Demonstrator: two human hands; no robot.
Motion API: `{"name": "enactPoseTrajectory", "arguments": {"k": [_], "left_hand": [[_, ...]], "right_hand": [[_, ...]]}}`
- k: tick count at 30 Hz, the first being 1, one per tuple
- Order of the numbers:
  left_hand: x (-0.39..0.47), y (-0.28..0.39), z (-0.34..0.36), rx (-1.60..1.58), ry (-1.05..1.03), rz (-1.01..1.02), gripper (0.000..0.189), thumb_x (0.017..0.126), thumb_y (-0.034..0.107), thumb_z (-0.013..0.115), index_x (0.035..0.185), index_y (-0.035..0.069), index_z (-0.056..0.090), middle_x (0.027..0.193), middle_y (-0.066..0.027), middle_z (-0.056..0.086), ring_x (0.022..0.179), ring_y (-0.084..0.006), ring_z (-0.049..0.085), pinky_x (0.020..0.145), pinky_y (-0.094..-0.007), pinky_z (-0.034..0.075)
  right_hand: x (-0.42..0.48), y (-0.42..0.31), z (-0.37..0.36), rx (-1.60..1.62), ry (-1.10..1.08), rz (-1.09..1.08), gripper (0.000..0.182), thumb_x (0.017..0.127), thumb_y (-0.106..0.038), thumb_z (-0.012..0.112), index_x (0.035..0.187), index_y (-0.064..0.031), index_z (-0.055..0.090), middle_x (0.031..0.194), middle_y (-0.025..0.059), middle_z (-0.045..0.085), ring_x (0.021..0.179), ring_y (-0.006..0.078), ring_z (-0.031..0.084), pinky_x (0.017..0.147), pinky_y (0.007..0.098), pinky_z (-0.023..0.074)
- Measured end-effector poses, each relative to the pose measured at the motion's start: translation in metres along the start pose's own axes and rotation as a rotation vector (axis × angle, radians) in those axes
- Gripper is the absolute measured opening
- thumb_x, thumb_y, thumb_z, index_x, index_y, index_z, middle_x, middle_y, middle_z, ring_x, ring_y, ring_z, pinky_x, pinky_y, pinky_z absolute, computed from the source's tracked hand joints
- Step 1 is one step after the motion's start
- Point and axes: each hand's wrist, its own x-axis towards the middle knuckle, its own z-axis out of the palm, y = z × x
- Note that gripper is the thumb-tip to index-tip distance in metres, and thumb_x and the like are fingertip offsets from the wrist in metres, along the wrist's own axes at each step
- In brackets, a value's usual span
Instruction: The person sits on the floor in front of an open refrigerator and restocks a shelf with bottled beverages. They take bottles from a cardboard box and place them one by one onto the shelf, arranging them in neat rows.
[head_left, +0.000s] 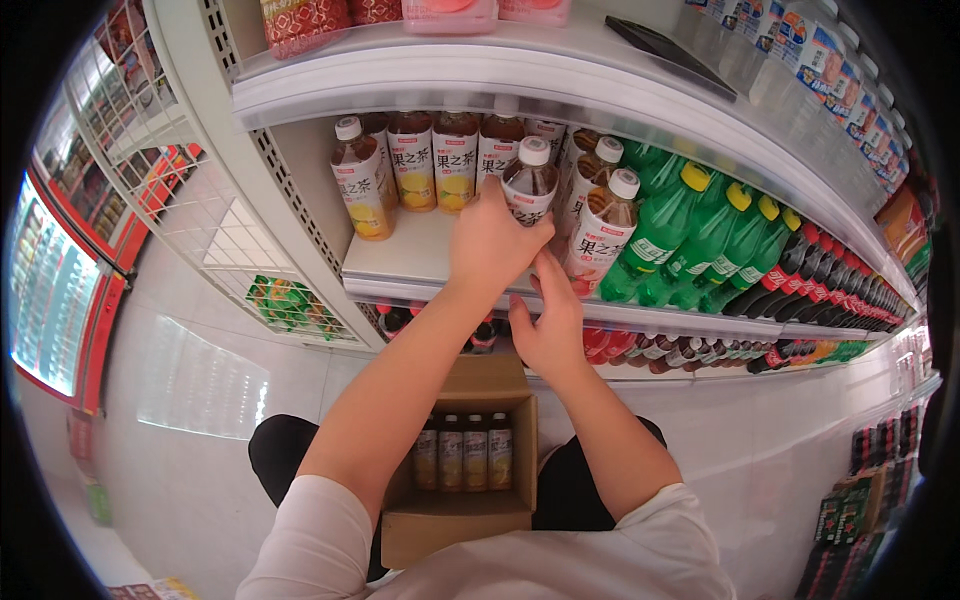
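My left hand is wrapped around a white-capped fruit tea bottle, upright over the middle shelf. Just below and to its right, my right hand has its fingers raised near that bottle's lower part; whether they touch it is hidden. A peach-labelled tea bottle stands close to my right fingertips. Behind my left hand is a row of lemon-labelled tea bottles, with one lemon tea bottle further forward at the left. Between my knees, an open cardboard box holds several more tea bottles.
Green soda bottles and dark cola bottles fill the shelf rightward. An upper shelf edge overhangs the bottles. A white wire rack flanks the shelf at left, beyond it a red-framed glass-door cooler. Stacked drinks stand at right.
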Motion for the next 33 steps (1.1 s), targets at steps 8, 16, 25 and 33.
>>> {"name": "enactPoseTrajectory", "arguments": {"k": [8, 16, 25, 33], "left_hand": [[0.007, 0.002, 0.017, 0.116, -0.092, -0.052, 0.067, 0.077, 0.039, 0.084, 0.117, -0.003, 0.049, 0.098, -0.0306, 0.069, 0.092, -0.048, 0.071, 0.078, -0.0528, 0.059], [0.0, -0.013, 0.013, 0.245, -0.119, 0.018, 0.066, 0.081, 0.047, 0.083, 0.113, 0.0, 0.05, 0.09, -0.0268, 0.072, 0.086, -0.0473, 0.071, 0.07, -0.0535, 0.057], [0.02, -0.035, 0.032, 0.436, -0.229, 0.108, 0.046, 0.092, 0.052, 0.07, 0.095, 0.006, 0.066, 0.081, -0.0194, 0.074, 0.074, -0.0374, 0.074, 0.065, -0.0494, 0.059], [0.031, -0.04, 0.054, 0.36, -0.216, -0.005, 0.045, 0.094, 0.05, 0.067, 0.09, 0.005, 0.075, 0.088, -0.0187, 0.075, 0.085, -0.037, 0.074, 0.074, -0.0481, 0.059]], "right_hand": [[0.0, 0.004, -0.003, -0.047, -0.057, -0.053, 0.052, 0.082, 0.003, 0.064, 0.133, 0.0074, 0.054, 0.138, 0.0305, 0.056, 0.126, 0.0491, 0.055, 0.105, 0.048, 0.0466], [-0.001, 0.006, 0.001, -0.029, -0.036, -0.046, 0.04, 0.081, 0.002, 0.065, 0.121, 0.003, 0.062, 0.132, 0.0258, 0.061, 0.121, 0.0453, 0.059, 0.102, 0.0478, 0.0488], [-0.004, 0.01, 0.003, -0.04, -0.061, -0.049, 0.037, 0.083, 0.0, 0.066, 0.119, 0.0018, 0.062, 0.132, 0.0261, 0.06, 0.121, 0.0467, 0.057, 0.104, 0.0489, 0.0475], [-0.003, 0.008, 0.0, -0.087, -0.086, -0.057, 0.038, 0.083, -0.001, 0.067, 0.121, 0.0021, 0.06, 0.137, 0.0272, 0.055, 0.123, 0.0466, 0.057, 0.104, 0.0486, 0.0479]]}}
